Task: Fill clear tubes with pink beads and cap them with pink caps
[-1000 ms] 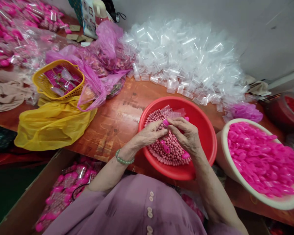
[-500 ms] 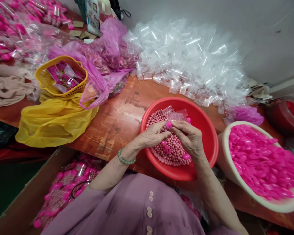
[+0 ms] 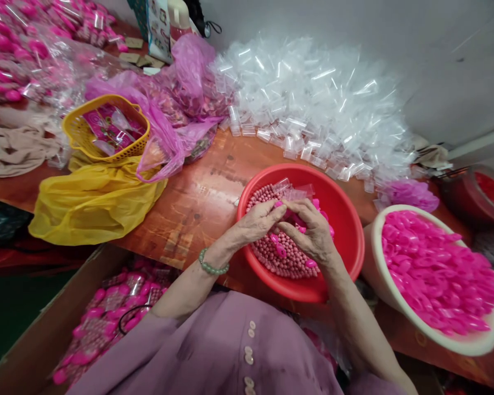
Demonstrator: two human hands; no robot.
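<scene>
Above a red basin (image 3: pixel 351 269), my left hand (image 3: pixel 257 224) pinches a small bright pink plastic piece (image 3: pixel 278 203) between thumb and fingers. My right hand (image 3: pixel 315 236) is close against it, fingertips near the piece, with thumb and forefinger apart. Beneath both hands lie strings of dull pink beads (image 3: pixel 282 257) and a few glossy pink pieces (image 3: pixel 280 250). Clear plastic sleeves (image 3: pixel 298 193) rest at the basin's far side. My fingers partly cover the held piece, so its full shape is hidden.
A white bucket (image 3: pixel 381 263) of bright pink plastic parts stands at right. Clear plastic pieces (image 3: pixel 313 99) are heaped behind the basin. A yellow basket (image 3: pixel 138 148), a yellow bag (image 3: pixel 94 206) and a purple bag (image 3: pixel 175 145) lie left. Below is a carton (image 3: pixel 61 307) of pink packs.
My right hand's thumb and fingers have spread from their pinch at the pink piece. More glossy pink pieces show behind the right hand. My left hand stays in nearly the same place.
</scene>
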